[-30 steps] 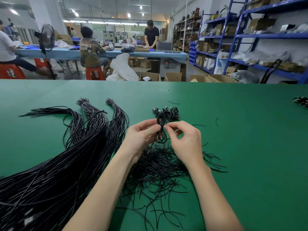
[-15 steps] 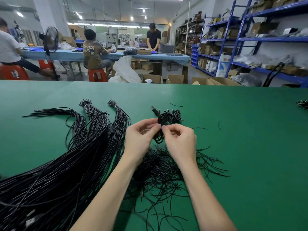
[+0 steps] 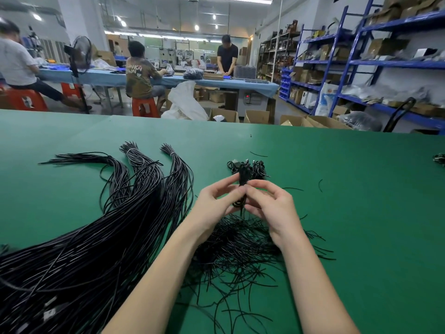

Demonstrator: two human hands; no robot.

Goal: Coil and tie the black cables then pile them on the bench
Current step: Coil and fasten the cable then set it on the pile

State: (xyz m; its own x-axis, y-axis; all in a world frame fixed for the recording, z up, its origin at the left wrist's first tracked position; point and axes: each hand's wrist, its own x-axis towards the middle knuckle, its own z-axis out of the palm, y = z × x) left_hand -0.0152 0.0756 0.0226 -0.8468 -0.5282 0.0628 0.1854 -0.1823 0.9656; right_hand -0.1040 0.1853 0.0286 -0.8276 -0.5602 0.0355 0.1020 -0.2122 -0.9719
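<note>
Hands drawn closer: left hand (image 3: 216,200) and right hand (image 3: 271,204) both pinch coil (image 3: 242,186), fingers curled, above bench (image 3: 361,213).

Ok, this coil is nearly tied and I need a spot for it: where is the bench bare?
Bare green bench lies right of the right hand, out to a small bundle at the right edge. The strip beyond the pile of tied coils is bare too. Crowded: long cable bundles on the left, loose ties under the wrists.
</note>
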